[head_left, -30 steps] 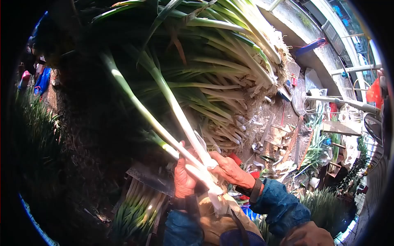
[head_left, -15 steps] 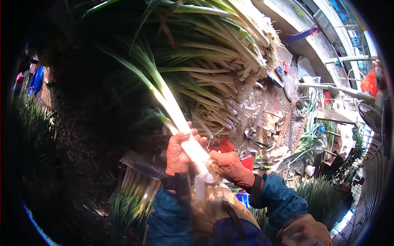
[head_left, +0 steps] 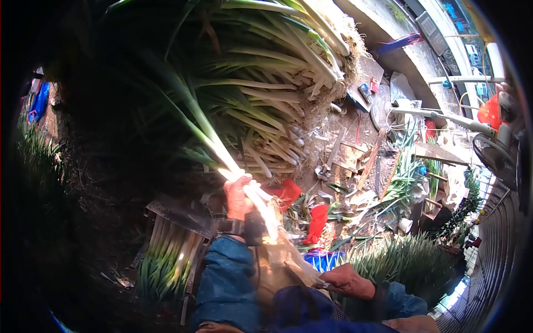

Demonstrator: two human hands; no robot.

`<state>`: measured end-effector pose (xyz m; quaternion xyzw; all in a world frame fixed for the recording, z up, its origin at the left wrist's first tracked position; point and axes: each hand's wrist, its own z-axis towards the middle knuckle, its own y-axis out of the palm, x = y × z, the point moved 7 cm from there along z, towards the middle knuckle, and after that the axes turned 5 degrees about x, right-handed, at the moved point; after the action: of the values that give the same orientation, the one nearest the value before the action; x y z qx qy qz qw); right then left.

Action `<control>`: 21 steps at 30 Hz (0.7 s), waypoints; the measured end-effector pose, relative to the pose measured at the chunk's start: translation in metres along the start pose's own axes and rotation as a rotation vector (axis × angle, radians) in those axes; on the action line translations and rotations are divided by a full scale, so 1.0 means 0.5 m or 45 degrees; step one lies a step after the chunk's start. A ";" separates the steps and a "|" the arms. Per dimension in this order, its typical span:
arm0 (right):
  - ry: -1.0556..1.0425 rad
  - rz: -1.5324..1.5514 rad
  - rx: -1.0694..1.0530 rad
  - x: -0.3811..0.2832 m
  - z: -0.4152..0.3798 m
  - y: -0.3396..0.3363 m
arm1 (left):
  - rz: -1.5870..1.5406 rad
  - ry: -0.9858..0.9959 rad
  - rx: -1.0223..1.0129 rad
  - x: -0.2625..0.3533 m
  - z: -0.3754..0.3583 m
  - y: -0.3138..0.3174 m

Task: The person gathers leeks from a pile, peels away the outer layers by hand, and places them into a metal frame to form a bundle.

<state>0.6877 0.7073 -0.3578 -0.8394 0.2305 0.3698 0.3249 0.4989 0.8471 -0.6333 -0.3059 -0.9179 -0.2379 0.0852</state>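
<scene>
My left hand (head_left: 239, 198) is wrapped round the white lower stems of a few long green onions (head_left: 219, 147). Their green leaves point up and left, and their root ends face down and right in bright sunlight. Down at the right, my right hand (head_left: 351, 281) is closed on the end of a pale, thin strip of peeled skin (head_left: 300, 260). This strip stretches, blurred, from near the root ends to the fingers. A large heap of green onions (head_left: 266, 83) lies beyond, roots to the right.
A box of green onions (head_left: 169, 252) stands at lower left. Red cloth-like pieces (head_left: 316, 225), scraps of wood (head_left: 371, 158) and loose leaves litter the ground at right. More upright green leaves (head_left: 405, 258) are at lower right. A fan (head_left: 494, 158) stands at the far right.
My right hand has moved from the root ends down and right, drawing the pale skin strip out with it. My left hand still grips the stems, slightly lower in the view.
</scene>
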 end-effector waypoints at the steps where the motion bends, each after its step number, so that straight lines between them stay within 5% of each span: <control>1: 0.099 -0.139 0.041 0.037 -0.019 -0.020 | -0.006 0.012 0.008 0.013 0.008 -0.004; 5: 0.494 -0.370 0.077 0.128 0.054 -0.038 | 0.036 0.048 0.024 0.021 -0.014 0.034; 7: 0.062 -0.331 0.268 0.075 0.165 -0.045 | 0.046 0.024 0.033 0.020 -0.031 0.047; 11: -0.342 -0.431 0.292 0.008 0.322 -0.007 | 0.042 0.004 0.045 0.022 -0.032 0.051; 17: -0.347 0.028 0.073 -0.026 0.244 0.004 | -0.009 -0.144 -0.141 0.014 -0.077 0.060; 21: -0.267 0.006 0.049 -0.063 0.176 -0.022 | -0.208 -0.260 -0.289 -0.055 -0.120 0.091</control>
<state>0.6337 0.7827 -0.3748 -0.7892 0.2044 0.4519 0.3623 0.5488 0.8356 -0.5717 -0.2605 -0.9109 -0.3137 -0.0633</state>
